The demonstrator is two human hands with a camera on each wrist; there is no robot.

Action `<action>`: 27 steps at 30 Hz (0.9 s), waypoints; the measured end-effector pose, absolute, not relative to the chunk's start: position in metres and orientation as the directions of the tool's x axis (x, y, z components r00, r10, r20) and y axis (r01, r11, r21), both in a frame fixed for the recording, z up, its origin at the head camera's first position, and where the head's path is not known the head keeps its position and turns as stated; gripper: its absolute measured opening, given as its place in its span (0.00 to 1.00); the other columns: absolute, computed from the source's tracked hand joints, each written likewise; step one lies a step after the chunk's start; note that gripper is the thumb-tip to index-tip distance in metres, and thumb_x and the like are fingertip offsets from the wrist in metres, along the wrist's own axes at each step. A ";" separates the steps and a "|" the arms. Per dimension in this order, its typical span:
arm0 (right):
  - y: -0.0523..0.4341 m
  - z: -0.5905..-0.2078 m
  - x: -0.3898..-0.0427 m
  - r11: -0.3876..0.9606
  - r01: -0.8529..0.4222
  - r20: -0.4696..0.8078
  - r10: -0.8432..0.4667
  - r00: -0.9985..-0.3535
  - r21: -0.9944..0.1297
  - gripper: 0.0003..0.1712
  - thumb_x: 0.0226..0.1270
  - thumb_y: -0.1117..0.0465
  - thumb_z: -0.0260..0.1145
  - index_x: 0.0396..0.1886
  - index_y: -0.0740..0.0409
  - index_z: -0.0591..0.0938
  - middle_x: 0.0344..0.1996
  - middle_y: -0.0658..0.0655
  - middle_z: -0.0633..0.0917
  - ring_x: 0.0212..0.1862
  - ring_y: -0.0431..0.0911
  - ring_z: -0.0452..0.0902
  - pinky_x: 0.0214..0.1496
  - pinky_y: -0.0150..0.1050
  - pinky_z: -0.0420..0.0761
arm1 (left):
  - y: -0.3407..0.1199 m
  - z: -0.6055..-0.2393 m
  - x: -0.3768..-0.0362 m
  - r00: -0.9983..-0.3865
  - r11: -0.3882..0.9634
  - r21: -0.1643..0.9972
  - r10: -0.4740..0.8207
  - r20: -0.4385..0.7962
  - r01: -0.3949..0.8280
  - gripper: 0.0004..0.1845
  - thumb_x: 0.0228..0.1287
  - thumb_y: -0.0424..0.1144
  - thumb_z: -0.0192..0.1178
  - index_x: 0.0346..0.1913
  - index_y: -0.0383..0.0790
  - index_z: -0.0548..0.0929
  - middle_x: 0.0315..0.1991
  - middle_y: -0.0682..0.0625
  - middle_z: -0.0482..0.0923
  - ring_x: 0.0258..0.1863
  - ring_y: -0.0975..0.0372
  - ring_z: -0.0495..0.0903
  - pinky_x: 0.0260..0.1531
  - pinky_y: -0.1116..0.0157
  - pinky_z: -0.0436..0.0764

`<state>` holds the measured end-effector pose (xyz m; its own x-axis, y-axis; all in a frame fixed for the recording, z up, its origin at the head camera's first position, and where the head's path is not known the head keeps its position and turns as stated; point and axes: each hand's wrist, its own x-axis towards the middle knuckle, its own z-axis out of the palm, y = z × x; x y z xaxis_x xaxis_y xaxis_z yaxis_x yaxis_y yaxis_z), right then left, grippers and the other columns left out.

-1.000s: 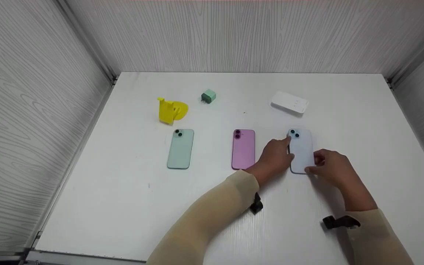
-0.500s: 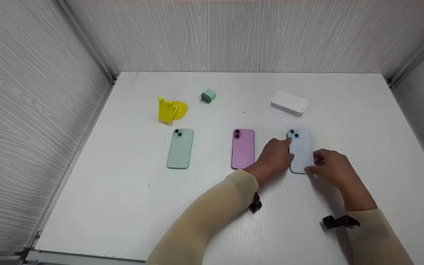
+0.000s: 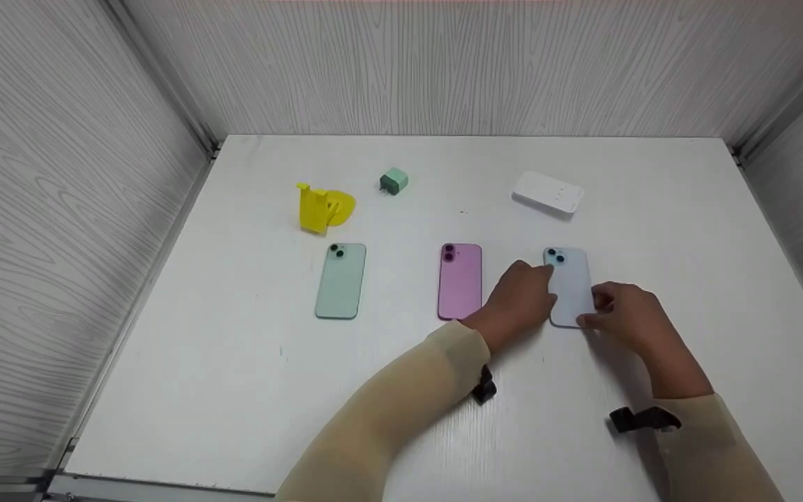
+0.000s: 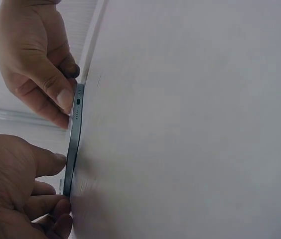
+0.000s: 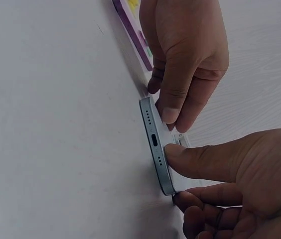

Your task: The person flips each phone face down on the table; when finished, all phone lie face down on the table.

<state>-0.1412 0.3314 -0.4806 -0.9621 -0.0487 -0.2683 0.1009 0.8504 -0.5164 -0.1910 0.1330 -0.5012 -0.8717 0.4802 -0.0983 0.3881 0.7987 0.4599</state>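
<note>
Left hand: the left hand (image 3: 521, 296) is laid against the left long edge of the pale blue phone (image 3: 570, 286), fingers curled so that the edge is pinched
Right hand: the right hand (image 3: 626, 315) is set at the near right corner of the same phone, thumb pressed on the bottom edge, fingers curled beneath
Phone look: a pale blue back, rounded corners, two dark lenses at the far left corner; it lies on the table (image 3: 234, 362), rightmost in a row of three
Wrist views only: the grey metal frame, charging port and speaker holes are shown in the right wrist view (image 5: 155, 144); the thin edge is seen side-on in the left wrist view (image 4: 73, 144)
Head view only: pink phone (image 3: 460, 281) just left of the left hand, green phone (image 3: 340, 281) further left
Room: bare table lies to the right and near side; a white box (image 3: 548, 192), green cube (image 3: 393, 181) and yellow stand (image 3: 323, 207) are set well behind
</note>
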 end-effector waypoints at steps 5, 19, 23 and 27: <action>0.332 -0.481 -0.140 0.849 0.107 -0.272 -0.044 -0.961 -0.517 0.19 0.69 0.58 0.77 0.49 0.66 0.82 0.45 0.66 0.85 0.46 0.57 0.77 0.40 0.41 0.77 | 0.133 -0.502 -0.191 -0.872 0.796 0.473 0.478 -0.105 0.379 0.29 0.84 0.46 0.59 0.81 0.43 0.74 0.66 0.48 0.85 0.67 0.60 0.78 0.72 0.67 0.76; 0.333 -0.481 -0.141 0.847 0.122 -0.292 -0.041 -0.955 -0.518 0.28 0.70 0.55 0.77 0.60 0.70 0.81 0.53 0.69 0.85 0.51 0.59 0.79 0.47 0.46 0.81 | 0.132 -0.502 -0.191 -0.874 0.788 0.489 0.475 -0.098 0.374 0.30 0.83 0.45 0.60 0.81 0.42 0.73 0.66 0.47 0.86 0.68 0.59 0.79 0.73 0.66 0.76; 0.333 -0.477 -0.139 0.846 0.122 -0.288 -0.038 -0.957 -0.519 0.37 0.73 0.46 0.75 0.67 0.70 0.79 0.57 0.71 0.85 0.54 0.61 0.81 0.48 0.47 0.83 | 0.130 -0.501 -0.191 -0.868 0.783 0.490 0.487 -0.099 0.383 0.31 0.83 0.46 0.61 0.82 0.42 0.72 0.65 0.49 0.86 0.69 0.60 0.78 0.73 0.67 0.75; 0.330 -0.470 -0.136 0.852 0.087 -0.235 -0.044 -0.971 -0.516 0.47 0.76 0.40 0.72 0.77 0.71 0.72 0.62 0.74 0.84 0.59 0.66 0.82 0.51 0.56 0.85 | 0.129 -0.498 -0.191 -0.854 0.775 0.494 0.507 -0.113 0.394 0.32 0.83 0.49 0.60 0.83 0.44 0.70 0.69 0.50 0.85 0.72 0.60 0.77 0.74 0.67 0.75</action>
<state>-0.1363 0.3304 -0.4697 -0.9709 -0.0439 -0.2353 0.0865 0.8523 -0.5159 -0.1909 0.1286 -0.4976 -0.8544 0.5072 -0.1132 0.3943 0.7746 0.4945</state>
